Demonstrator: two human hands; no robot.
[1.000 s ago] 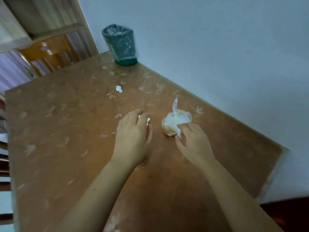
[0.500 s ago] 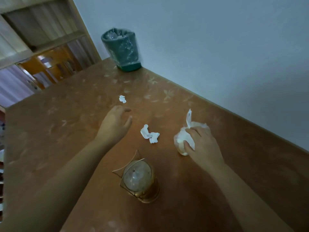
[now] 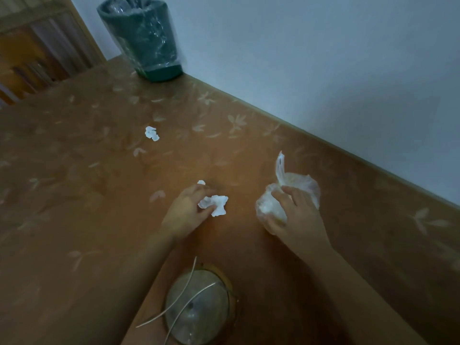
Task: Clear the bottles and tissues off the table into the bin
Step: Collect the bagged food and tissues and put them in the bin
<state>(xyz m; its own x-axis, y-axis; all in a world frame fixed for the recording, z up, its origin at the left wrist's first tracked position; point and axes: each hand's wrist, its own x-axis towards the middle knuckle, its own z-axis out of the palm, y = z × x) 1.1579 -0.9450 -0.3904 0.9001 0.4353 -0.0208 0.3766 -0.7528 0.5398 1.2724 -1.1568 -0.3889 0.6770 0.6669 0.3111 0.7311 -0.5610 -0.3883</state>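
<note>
My left hand (image 3: 185,212) pinches a crumpled white tissue (image 3: 217,204) at mid-table, fingers closed on its left part. My right hand (image 3: 295,215) grips a clear plastic bag (image 3: 302,185) bunched around something pale, its twisted top sticking up. Another small white tissue (image 3: 151,133) lies alone farther back. The green bin (image 3: 142,41), lined with clear plastic, stands on the far corner of the brown floral table (image 3: 74,195), against the wall.
A round glass container with a wire handle (image 3: 196,305) stands near the front, just right of my left forearm. A pale wall runs along the table's right edge. Wooden shelving (image 3: 37,46) stands beyond the far left edge.
My left hand drew back from the far side and closed on the mid-table tissue. My right hand tightened around the plastic bag. The view shifted closer to the bin.
</note>
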